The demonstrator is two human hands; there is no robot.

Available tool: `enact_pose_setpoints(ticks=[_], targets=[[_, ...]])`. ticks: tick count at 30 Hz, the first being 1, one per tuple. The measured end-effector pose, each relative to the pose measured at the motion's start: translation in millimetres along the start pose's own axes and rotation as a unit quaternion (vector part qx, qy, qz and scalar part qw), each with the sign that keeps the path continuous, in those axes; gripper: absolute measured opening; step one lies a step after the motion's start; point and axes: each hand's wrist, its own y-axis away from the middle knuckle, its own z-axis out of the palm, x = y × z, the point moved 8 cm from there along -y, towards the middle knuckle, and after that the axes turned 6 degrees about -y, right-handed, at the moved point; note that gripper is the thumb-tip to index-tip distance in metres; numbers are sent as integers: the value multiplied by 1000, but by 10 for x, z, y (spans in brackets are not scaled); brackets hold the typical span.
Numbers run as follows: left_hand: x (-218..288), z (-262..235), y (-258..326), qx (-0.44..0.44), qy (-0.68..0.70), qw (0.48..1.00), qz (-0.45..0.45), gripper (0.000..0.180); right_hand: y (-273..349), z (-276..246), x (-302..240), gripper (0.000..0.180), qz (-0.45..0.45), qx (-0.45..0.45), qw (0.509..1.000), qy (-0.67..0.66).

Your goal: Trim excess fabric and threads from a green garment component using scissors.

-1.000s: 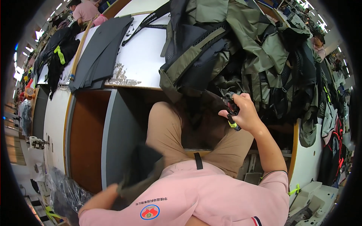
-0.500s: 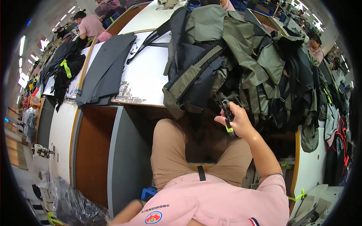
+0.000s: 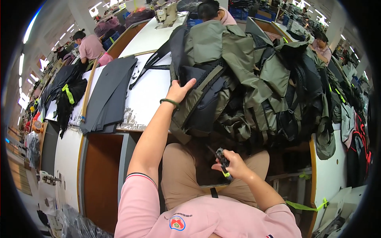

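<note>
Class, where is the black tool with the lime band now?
In the head view, below and right of centre, the black tool is in the person's right hand, seen between the tan trouser legs.

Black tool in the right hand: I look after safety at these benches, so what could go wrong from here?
The black tool in the right hand is above the lap, so a slip might poke a leg. Its narrow end seems to point toward the overhanging bags and might snag their cloth. That heap hangs past the table edge, so a tug by the left hand could bring some down.
</note>
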Motion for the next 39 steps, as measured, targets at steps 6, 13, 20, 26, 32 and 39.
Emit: enact_pose_setpoints(ticks=[6, 13, 20, 26, 32, 39], targets=[[-166, 104, 259, -88, -27, 995, 38, 75, 197, -104, 386, 43, 53, 4, 998, -33], [-199, -687, 764, -55, 349, 931, 96, 17, 112, 43, 393, 42, 63, -1, 997, -51], [-94, -1904, 1731, -15, 628, 755, 190, 31, 20, 78, 132, 32, 28, 1, 998, -62], [282, -2203, 2346, 61, 644, 738, 193, 33, -168, 59, -292, 32, 1, 45, 983, -181], [739, -2496, 2563, 51, 587, 741, 323, 32, -141, -7, -554, 23, -16, 42, 972, -230], [838, -2320, 2613, -43, 579, 726, 369, 54, -887, -237, -1509, 43, -200, -1, 966, -162]])
